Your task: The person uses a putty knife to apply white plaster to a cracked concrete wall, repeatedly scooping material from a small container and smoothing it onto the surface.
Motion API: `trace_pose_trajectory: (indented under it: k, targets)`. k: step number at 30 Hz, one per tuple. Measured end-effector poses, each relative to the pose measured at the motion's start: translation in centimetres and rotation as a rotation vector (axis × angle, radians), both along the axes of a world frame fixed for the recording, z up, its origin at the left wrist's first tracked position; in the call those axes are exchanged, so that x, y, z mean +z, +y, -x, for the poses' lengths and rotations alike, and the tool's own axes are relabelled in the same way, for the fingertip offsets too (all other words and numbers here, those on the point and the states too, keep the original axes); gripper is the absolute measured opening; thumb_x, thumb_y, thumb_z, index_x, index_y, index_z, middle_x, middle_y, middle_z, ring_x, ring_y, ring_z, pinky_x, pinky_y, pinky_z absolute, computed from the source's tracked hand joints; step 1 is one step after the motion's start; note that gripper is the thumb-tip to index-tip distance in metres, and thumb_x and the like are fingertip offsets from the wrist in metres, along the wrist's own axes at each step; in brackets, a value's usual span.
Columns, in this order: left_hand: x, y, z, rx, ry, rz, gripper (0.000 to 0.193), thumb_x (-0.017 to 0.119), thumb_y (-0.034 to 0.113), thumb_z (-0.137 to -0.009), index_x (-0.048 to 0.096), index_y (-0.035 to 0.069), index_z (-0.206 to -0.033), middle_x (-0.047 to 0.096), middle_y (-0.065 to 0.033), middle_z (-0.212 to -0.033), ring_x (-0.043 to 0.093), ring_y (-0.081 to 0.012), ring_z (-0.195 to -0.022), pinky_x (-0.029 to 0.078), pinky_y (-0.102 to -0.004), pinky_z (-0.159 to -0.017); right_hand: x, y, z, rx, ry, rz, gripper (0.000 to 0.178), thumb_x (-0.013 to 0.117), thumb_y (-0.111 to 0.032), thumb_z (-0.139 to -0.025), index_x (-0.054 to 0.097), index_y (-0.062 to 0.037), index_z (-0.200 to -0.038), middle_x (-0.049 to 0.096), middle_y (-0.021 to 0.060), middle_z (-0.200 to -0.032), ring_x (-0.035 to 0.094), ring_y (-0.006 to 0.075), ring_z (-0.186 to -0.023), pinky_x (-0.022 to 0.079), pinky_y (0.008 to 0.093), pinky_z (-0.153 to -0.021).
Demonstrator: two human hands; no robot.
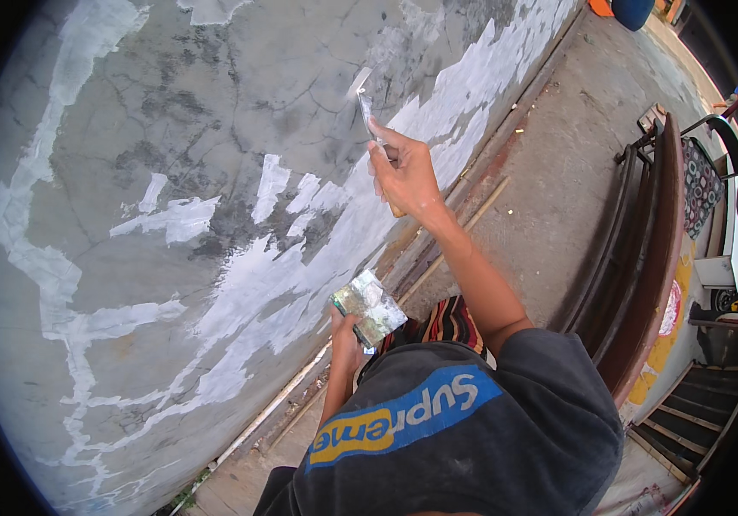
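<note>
My right hand [409,176] is raised to the wall, its fingers wrapped round the handle of a putty knife [365,105]. The knife's narrow blade rests against the grey surface at a small fresh white smear. Lower down, close to my body, my left hand [346,346] grips a small flat rectangular board [370,311] from its left edge. White paste coats much of the board's top. The grey cracked wall [240,112] fills the left side and carries white filler [253,314] in long streaks and patches.
A long brown wooden bench [644,258] stands at the right, with a chair with a patterned seat [701,185] behind it. A thin pole [472,222] lies on the concrete floor [549,163] along the wall's foot. A blue rounded object [633,10] sits at the far top.
</note>
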State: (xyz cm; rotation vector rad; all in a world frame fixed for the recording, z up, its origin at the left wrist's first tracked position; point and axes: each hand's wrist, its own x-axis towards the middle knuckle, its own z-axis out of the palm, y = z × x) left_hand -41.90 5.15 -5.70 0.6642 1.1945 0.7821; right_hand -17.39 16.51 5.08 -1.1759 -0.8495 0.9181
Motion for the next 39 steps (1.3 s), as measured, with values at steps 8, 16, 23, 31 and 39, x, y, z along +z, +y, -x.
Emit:
trace_pose_trajectory:
  k: [8, 16, 23, 31, 39]
  targets:
    - [-0.1, 0.5, -0.2, 0.006, -0.040, -0.006, 0.067, 0.040, -0.003, -0.080, 0.026, 0.005, -0.145, 0.050, -0.0136, -0.130, 0.056, -0.0261, -0.114, 0.050, -0.0402, -0.094, 0.6, -0.3, -1.4, -0.022, 0.054, -0.025, 0.038, 0.056, -0.011, -0.098, 0.054, -0.0046, -0.136, 0.054, 0.0018, -0.064, 0.048, 0.0073, -0.045, 0.040, 0.0258, -0.039]
    - [-0.2, 0.3, 0.5, 0.036, -0.027, -0.010, 0.065, 0.042, -0.003, -0.079, 0.031, 0.004, -0.143, 0.051, -0.0138, -0.130, 0.053, -0.0258, -0.115, 0.045, -0.0379, -0.100, 0.9, -1.1, -1.6, -0.002, 0.047, -0.059, 0.037, 0.056, -0.014, -0.099, 0.056, -0.0036, -0.134, 0.055, 0.0017, -0.065, 0.048, 0.0074, -0.044, 0.040, 0.0251, -0.039]
    - [-0.2, 0.5, 1.0, 0.043, -0.023, -0.009, 0.066, 0.042, -0.003, -0.079, 0.030, 0.005, -0.143, 0.051, -0.0137, -0.129, 0.055, -0.0261, -0.115, 0.047, -0.0388, -0.098, 2.1, 1.4, -1.0, -0.104, 0.047, -0.103, 0.039, 0.055, -0.011, -0.098, 0.054, -0.0039, -0.136, 0.055, 0.0021, -0.064, 0.049, 0.0080, -0.045, 0.040, 0.0255, -0.039]
    - [-1.6, 1.0, 0.7, -0.013, -0.037, -0.015, 0.068, 0.041, -0.003, -0.079, 0.027, 0.006, -0.145, 0.051, -0.0138, -0.127, 0.056, -0.0261, -0.114, 0.050, -0.0403, -0.094, 2.9, -1.3, 0.5, 0.022, 0.010, -0.099, 0.039, 0.054, -0.010, -0.098, 0.053, -0.0041, -0.137, 0.054, 0.0017, -0.065, 0.049, 0.0063, -0.047, 0.041, 0.0252, -0.040]
    - [-0.1, 0.9, 0.2, 0.004, -0.020, 0.020, 0.066, 0.041, -0.003, -0.078, 0.030, 0.003, -0.143, 0.050, -0.0138, -0.130, 0.054, -0.0264, -0.116, 0.047, -0.0387, -0.098, 0.6, 2.9, 5.6, -0.220, -0.171, -0.162, 0.051, 0.056, -0.007, -0.096, 0.040, -0.0010, -0.145, 0.053, 0.0008, -0.063, 0.046, 0.0047, -0.048, 0.041, 0.0242, -0.044]
